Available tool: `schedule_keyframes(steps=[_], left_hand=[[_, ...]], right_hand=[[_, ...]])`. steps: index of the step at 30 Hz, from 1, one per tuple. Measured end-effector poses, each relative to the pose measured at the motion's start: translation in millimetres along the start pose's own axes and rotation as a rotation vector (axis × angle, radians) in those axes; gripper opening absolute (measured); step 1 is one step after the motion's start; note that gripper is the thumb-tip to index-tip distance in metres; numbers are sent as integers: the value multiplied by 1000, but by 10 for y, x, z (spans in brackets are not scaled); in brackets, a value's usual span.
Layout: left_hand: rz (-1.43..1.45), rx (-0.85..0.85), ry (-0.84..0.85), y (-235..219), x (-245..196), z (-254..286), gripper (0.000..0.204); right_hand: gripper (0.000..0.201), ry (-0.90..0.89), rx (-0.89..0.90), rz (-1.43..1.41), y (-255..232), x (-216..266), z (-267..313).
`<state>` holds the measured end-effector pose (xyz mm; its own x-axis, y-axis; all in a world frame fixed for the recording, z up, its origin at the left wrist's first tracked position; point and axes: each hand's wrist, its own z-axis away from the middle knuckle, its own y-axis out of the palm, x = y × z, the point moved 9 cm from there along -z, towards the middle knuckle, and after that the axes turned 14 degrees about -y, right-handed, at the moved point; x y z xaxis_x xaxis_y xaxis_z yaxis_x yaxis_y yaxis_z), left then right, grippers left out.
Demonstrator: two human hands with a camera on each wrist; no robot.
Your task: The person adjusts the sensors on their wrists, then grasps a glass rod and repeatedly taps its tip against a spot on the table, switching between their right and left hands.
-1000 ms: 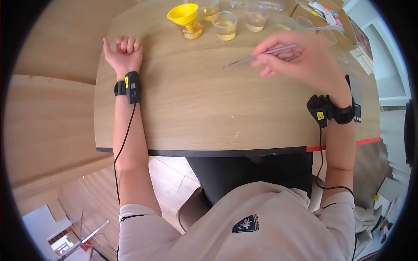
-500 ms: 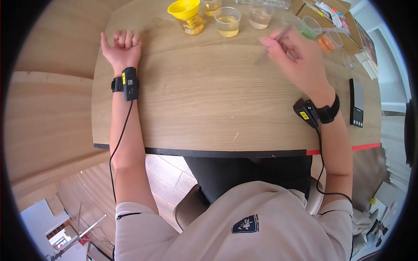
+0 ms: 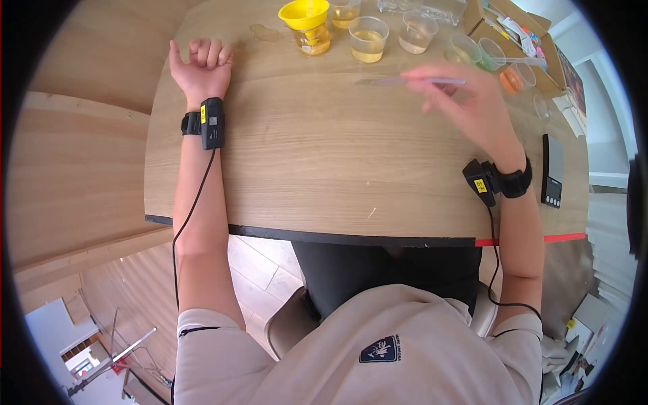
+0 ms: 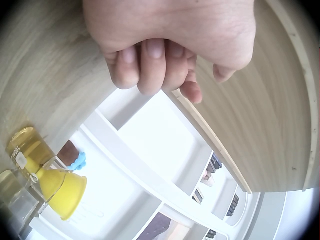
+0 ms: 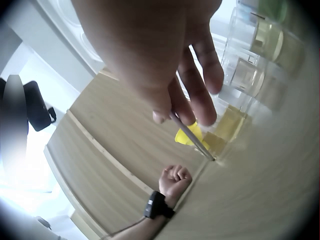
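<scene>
The right hand (image 3: 466,101), raised over the right part of the worktop (image 3: 297,148), grasps a thin rod (image 3: 449,82) in a pinch between thumb and fingers. The rod points left across the worktop, its tip blurred in the head view; whether the tip touches the surface cannot be told. The left hand (image 3: 204,73) lies at the left side, palm up, released and holding nothing, its fingers loosely curled and its thumb held out from them. To its right, towards the far edge, a yellow funnel (image 3: 304,13) sits on a clear container (image 3: 312,42) of yellow liquid, with a wet patch (image 3: 264,32) on the surface just left of it. Right of the container is a clear cup (image 3: 368,47) partly filled with pale yellow liquid, and another yellowish cup (image 3: 345,15) is beyond them. Further right come a cup of pale pinkish liquid (image 3: 416,39), then a green-tinted cup (image 3: 487,59) and an orange-tinted cup (image 3: 513,79), beyond and to the right of the right hand. An open cardboard box (image 3: 552,75) with assorted items stands at the far right. A flat black-and-silver device (image 3: 552,172) lies right of the right wrist.
</scene>
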<state>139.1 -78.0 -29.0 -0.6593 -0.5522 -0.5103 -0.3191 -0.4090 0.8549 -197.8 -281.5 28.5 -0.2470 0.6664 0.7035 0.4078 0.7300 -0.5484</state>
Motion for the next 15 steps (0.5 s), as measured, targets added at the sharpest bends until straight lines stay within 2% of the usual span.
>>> schedule_keyframes(steps=[1,5,7,11,13,15], left_hand=[[-3,1,-3,4,3,6,46],[-13,2,-1,9,-1,-8,47],[-18,-12,0,9,-5,-10,49],[-28,8,-12,10,-4,-24,51],[-24,-2,-10,22,-7,-16,51],[-20,-13,-9,5,-5,-15,51]], right_hand=[[19,-43,8,-125,58,38,3],[17,-29,123,-117,210,89,37],[19,99,-7,-10,48,-5,18],[22,128,-3,45,-48,-97,0],[25,57,-277,26,-275,-47,0],[25,116,-209,61,-288,-52,2]])
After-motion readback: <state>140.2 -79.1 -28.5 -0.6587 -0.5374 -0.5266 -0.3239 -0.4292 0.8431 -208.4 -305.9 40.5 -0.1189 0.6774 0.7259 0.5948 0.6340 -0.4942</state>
